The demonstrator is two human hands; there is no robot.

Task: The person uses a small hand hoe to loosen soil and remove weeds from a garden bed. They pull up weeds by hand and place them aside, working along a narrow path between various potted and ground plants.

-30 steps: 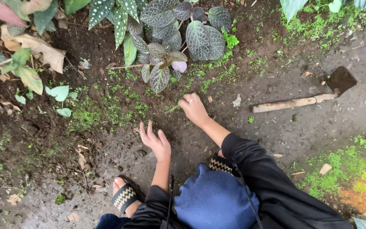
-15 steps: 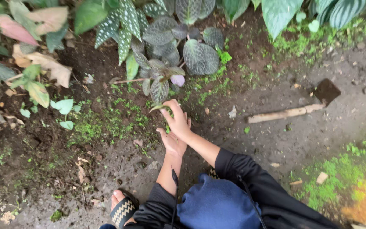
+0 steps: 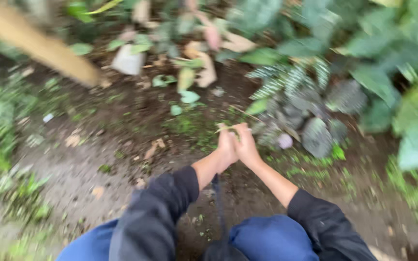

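Because the whole view is smeared by motion, much of it is hard to read: leaves lose their edges, and whatever sits at the lower right corner is cut off by the frame. Both hands meet just in front of the patterned plant [image 3: 310, 104], pressed together over the dark soil [image 3: 136, 121]. The left hand [image 3: 227, 145] and right hand [image 3: 246, 145] touch side by side, fingers curled in, and a thin pale green sprig [image 3: 227, 127] sticks out sideways from their tips. It appears pinched there, though I cannot tell which hand really grips it, or how tightly either is closed.

Left of the plant, the soil looks damp and crumbly, flecked with moss and dry tan leaves [image 3: 204, 67]. Well to the left of the plant, a blurred tan bar [image 3: 35, 46] slants across the upper corner; its material is not clear. A small pale grey pot-like shape [image 3: 127, 60] stands near the bar's lower end.

The plant itself has striped, oval, slightly ribbed leaves, dark green with white banding. Below it, dark sleeves [image 3: 165, 203] and blue trousers [image 3: 272, 237] fill the bottom edge, partly cropped.
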